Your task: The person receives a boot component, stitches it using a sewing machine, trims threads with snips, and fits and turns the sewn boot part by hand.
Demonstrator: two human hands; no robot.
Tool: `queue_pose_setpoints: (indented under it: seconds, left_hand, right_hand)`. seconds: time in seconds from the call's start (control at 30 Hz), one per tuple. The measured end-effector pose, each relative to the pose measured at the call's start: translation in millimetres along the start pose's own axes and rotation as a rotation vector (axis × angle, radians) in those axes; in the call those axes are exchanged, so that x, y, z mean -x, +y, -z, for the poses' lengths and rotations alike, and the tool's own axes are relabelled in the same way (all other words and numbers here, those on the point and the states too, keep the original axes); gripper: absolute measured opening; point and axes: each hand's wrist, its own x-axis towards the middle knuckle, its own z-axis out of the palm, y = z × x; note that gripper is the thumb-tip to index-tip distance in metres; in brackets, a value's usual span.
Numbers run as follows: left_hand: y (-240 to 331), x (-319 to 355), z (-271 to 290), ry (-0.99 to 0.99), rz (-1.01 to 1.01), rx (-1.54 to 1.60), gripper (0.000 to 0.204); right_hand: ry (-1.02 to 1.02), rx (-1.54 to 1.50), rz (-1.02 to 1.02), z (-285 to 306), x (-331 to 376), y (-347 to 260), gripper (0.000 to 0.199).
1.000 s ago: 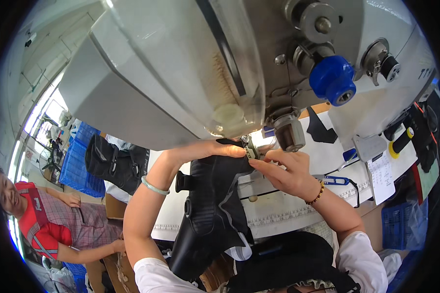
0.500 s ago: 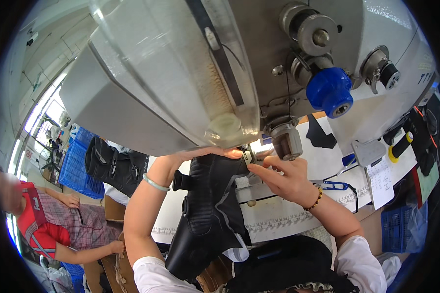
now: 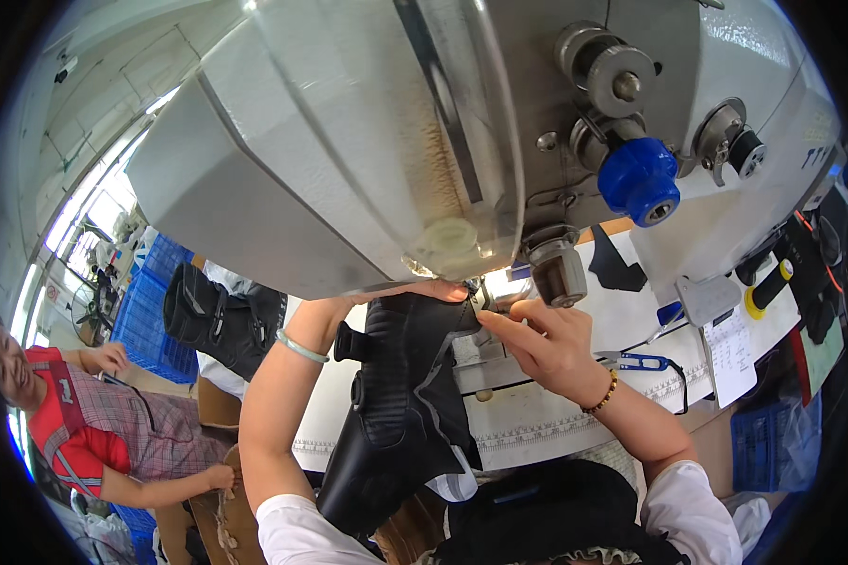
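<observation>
A black boot [image 3: 400, 377] with ribbed panels, grey trim and dark buckles lies slantwise across the white work table [image 3: 528, 414]. Its far end sits beneath the head of a grey sewing machine [image 3: 283, 160]. My left hand [image 3: 433, 290] is closed on that far end, partly hidden by the machine's clear cover. From the other side, my right hand [image 3: 546, 344] presses its fingertips against the boot's edge, with the other fingers curled. The fingertips of both hands almost meet there. The needle area is mostly hidden.
Beside the machine, another black boot [image 3: 221, 320] rests at left. A blue-handled tool [image 3: 643, 361], paper sheet [image 3: 728, 353], black piece [image 3: 617, 264] and yellow-ended spool [image 3: 769, 288] lie at right. Blue crates [image 3: 155, 315] and a co-worker in red [image 3: 113, 433] are at far left.
The machine appears slightly farther right in the picture. Both hands and the boot hold nearly the same place, with the boot's far tip slightly shifted. The co-worker's raised hand has moved up and left.
</observation>
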Motion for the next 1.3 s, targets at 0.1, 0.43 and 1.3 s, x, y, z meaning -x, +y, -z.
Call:
queue_pose_setpoints:
  seconds: [0.1, 0.43, 1.3]
  left_hand:
    - [-13, 0, 7, 0.062, -0.076, 0.038, 0.049]
    - [-37, 5, 21, 0.295, -0.184, 0.015, 0.047]
    - [-36, -8, 22, 0.414, -0.232, -0.216, 0.041]
  right_hand:
    - [-0.017, 0.014, -0.021, 1, 0, -1, 0.043]
    - [-0.024, 0.043, -0.061, -1, -1, -3, 0.04]
    - [-0.039, 0.091, 0.013, -9, -5, -11, 0.05]
